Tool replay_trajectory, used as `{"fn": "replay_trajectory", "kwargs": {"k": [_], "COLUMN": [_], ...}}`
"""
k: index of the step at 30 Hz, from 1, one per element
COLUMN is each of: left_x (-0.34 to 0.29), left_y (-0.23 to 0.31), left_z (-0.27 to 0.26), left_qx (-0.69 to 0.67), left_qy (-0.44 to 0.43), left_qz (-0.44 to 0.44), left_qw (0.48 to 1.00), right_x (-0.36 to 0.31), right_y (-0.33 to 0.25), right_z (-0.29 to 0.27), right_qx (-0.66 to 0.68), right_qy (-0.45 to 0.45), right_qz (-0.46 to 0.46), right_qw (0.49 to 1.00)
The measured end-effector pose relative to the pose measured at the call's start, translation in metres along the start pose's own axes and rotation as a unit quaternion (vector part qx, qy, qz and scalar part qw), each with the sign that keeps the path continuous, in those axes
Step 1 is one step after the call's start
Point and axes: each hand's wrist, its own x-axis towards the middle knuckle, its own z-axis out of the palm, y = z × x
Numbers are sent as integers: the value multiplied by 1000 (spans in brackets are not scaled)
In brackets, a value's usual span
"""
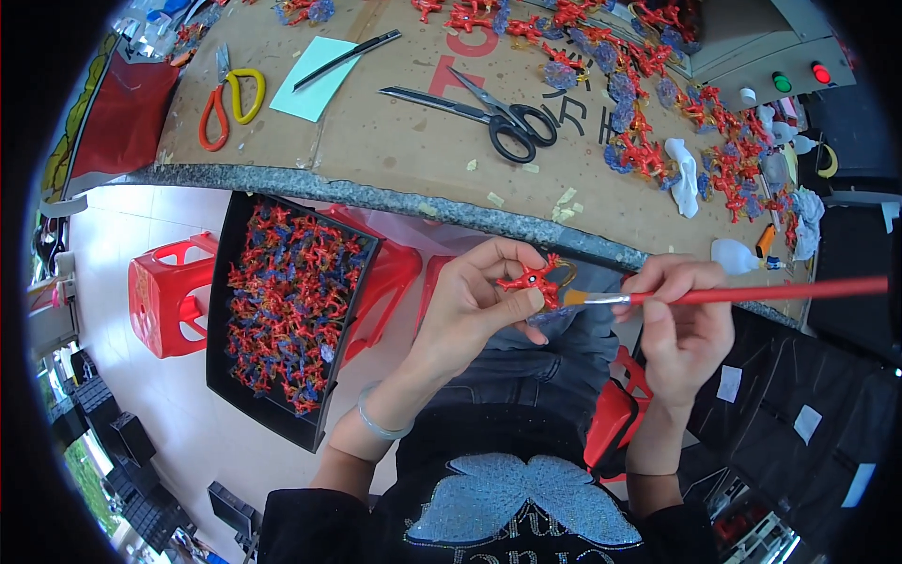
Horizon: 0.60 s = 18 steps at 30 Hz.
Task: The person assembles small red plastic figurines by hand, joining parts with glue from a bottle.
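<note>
Between the thumb and fingers of my left hand (474, 299) is a small red figurine (532, 278) with a yellowish loop and a translucent blue part at its lower side. My right hand (684, 329) grips a paintbrush (761, 293) with a long red handle, a silver ferrule and tan bristles. The bristle tip meets the right side of the figurine, or sits very close to it. Both hands are above my lap, just in front of the table edge. My left thumb covers part of the figurine.
A black tray (322, 414) full of similar red and blue figurines stands left, beside a red stool (155, 296). On the cardboard-covered table (366, 141) lie black scissors (507, 122), red-and-yellow scissors (225, 99), a black strip, more figurines, a squeeze bottle (735, 256) and a control box (752, 47).
</note>
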Motion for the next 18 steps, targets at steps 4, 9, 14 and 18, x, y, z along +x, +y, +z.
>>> {"fn": "replay_trajectory", "kwargs": {"k": [4,9,14,18], "left_x": [4,6,6,7], "left_y": [-6,-12,-14,-16], "left_z": [8,13,16,16], "left_qx": [19,6,25,15], "left_qy": [-15,5,4,7], "left_qz": [-2,-17,-13,-33], "left_qw": [1000,1000,1000,999], "right_x": [-12,-11,-15,-11], "right_y": [14,10,13,10], "right_z": [-6,-19,-20,-27], "right_qx": [-60,-184,-148,-240], "right_qy": [-33,-49,-79,-67], "right_qz": [-84,-147,-161,-188], "right_qw": [994,971,973,950]}}
